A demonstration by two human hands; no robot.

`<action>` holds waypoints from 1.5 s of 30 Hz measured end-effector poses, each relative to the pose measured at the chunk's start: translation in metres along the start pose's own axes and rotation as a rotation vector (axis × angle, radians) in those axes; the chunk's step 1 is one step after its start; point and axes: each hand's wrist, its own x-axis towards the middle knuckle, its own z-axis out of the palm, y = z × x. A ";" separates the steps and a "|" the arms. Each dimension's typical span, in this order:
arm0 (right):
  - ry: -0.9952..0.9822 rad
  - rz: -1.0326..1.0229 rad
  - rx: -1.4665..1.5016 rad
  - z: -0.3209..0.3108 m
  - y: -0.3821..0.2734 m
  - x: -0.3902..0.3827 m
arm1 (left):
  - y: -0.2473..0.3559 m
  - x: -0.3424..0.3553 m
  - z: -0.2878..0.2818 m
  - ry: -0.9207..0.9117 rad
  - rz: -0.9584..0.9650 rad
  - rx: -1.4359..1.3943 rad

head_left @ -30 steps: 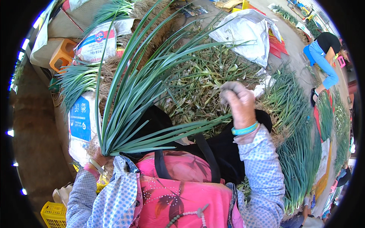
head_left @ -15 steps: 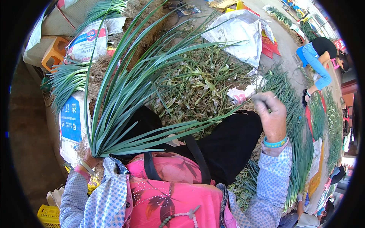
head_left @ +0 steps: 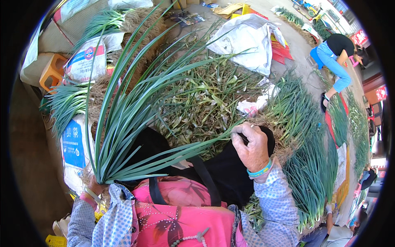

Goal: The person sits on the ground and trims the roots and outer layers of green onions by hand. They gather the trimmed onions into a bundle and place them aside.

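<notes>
A bunch of leek-like greens (head_left: 131, 123) fans up and to the right from my left hand (head_left: 96, 186). That hand is closed around the base of the bunch, low at the left. Its fingers are mostly hidden by my sleeve and the leaves. My right hand (head_left: 252, 144), with a turquoise wristband, is closed in a pinch at the tips of several leaves that stretch right across my lap. The stalk ends and roots of the held bunch are largely hidden.
A heap of trimmed leaves and husks (head_left: 201, 103) lies before my knees. Rooted greens (head_left: 308, 164) cover the ground at right; more stacked bundles (head_left: 68, 99) lie left, by an orange stool (head_left: 53, 72). A white sack (head_left: 245, 39) lies beyond. Another person (head_left: 335, 61) bends at far right.
My right hand has moved left and lower, toward the leaves, its fingers now pinching near their tips. My left hand still grips the bunch. The whole view has shifted slightly.
</notes>
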 end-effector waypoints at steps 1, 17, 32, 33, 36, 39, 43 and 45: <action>0.024 0.062 0.127 0.001 -0.002 -0.001 | 0.003 0.001 0.002 0.015 0.008 -0.002; 0.065 -0.043 -0.187 -0.047 0.026 0.028 | -0.013 -0.002 0.006 0.042 -0.059 -0.183; -0.166 0.028 -0.138 -0.028 0.051 0.017 | 0.003 -0.003 -0.003 -0.035 0.087 0.357; -0.130 0.070 -0.120 -0.028 0.052 0.018 | 0.008 -0.002 -0.003 -0.033 0.078 0.288; -0.017 0.203 0.167 -0.029 0.058 0.022 | 0.013 -0.004 -0.004 -0.036 0.056 0.161; 0.144 0.372 0.412 -0.040 0.068 0.039 | -0.006 -0.003 -0.003 -0.052 0.035 0.190; 0.065 -0.252 -0.297 -0.019 0.040 0.069 | -0.016 -0.001 0.001 -0.029 -0.065 -0.124; -0.087 -0.258 -0.031 0.008 0.017 0.083 | -0.010 0.000 -0.001 -0.064 -0.088 -0.192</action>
